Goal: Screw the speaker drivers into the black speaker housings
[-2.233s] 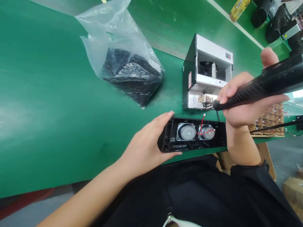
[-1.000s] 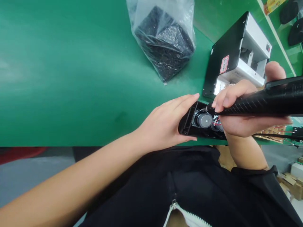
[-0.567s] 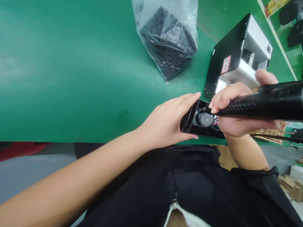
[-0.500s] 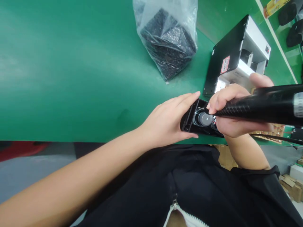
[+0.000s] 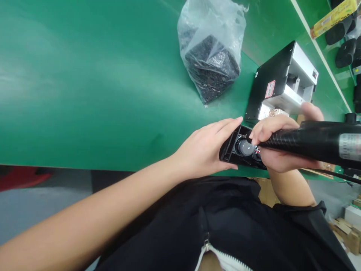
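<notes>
My left hand grips the left end of a black speaker housing, thumb on the near side and fingers on the far side. Inside the housing sits a round grey speaker driver. Wrapped around a black electric screwdriver is my right hand, with its fingers near the tool's front end. That front end is over the housing, beside the driver's upper edge. A spring-like piece shows at the tip, but the bit's contact point is too small to make out.
A clear plastic bag of black parts lies on the green table. Behind my right hand stands a black and silver machine. Farther right are a yellow bottle and several black speakers. Cardboard boxes sit at lower right.
The view has shifted a little, so the bag, machine and hands appear lower or farther right. The screwdriver's rear end sits lower in view. Both hands keep their holds.
</notes>
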### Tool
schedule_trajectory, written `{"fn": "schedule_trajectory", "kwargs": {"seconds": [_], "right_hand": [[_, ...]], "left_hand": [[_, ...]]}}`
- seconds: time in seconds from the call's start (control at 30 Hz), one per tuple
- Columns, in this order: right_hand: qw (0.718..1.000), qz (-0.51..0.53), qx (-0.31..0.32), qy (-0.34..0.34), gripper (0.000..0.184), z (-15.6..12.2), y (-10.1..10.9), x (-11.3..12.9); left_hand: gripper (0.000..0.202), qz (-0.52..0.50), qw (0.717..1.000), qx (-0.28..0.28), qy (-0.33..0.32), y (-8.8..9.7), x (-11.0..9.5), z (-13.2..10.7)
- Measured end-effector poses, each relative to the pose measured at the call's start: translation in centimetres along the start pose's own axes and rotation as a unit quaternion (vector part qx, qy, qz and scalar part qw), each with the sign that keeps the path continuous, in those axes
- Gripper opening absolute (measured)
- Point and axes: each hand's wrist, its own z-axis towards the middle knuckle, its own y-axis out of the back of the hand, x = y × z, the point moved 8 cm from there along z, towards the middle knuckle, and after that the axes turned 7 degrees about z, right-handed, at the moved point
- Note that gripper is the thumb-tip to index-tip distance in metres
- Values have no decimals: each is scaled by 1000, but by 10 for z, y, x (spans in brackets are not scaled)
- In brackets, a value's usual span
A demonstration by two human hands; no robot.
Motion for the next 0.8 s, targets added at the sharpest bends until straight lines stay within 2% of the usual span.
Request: {"fn": "schedule_trajectory", "kwargs": {"seconds": [0.07, 0.13, 0.27, 0.43, 0.63, 0.8], "right_hand": [[997, 22, -10, 78, 71, 1, -2, 16], [996, 19, -22, 82, 61, 4, -6, 19], [994, 45, -49, 87, 62, 9, -8, 21], [994, 53, -30, 86, 61, 10, -9, 20], [995, 31, -41, 86, 59, 9, -8, 18], [994, 58, -46, 75, 61, 9, -8, 16]], "left_hand": [[137, -1, 1000, 0, -2, 0, 0, -1], [136, -2, 1000, 2, 0, 0, 0, -1], [138, -6, 1000, 6, 4, -2, 1, 0], [139, -7, 1000, 12, 10, -2, 2, 0], [139, -5, 1000, 6, 2, -2, 1, 0], [140, -1, 1000, -1, -4, -1, -2, 1]]}}
